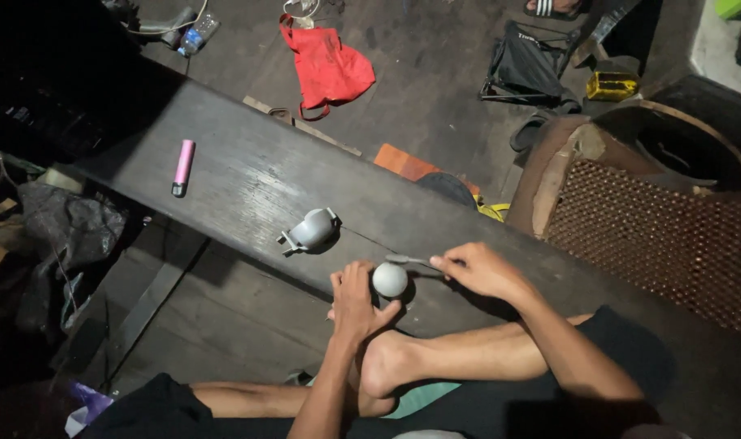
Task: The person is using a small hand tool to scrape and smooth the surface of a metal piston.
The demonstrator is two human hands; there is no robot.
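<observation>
Two bare hands work over a dark wooden plank that serves as a tabletop (248,175), seen from the head camera looking straight down. The person sits cross-legged, one bare foot resting just under the hands.

Left hand (356,299) is curled around the lower side of a small pale grey ball-shaped part (390,280), pressing it against the tabletop near its front edge. Right hand (480,270) pinches the end of a thin metal tool (409,260) whose tip reaches to the top of the ball; whether the tip is inside an opening cannot be told.

A grey metal housing piece (312,230) lies apart, a little up and left of the ball, untouched. Judging by this, the pieces are separated and the work on the ball looks to be in progress, with the housing waiting.

Farther left on the tabletop lies a pink lighter (182,166). On the floor beyond are a red bag (328,67) and a woven cane chair (663,219).
</observation>
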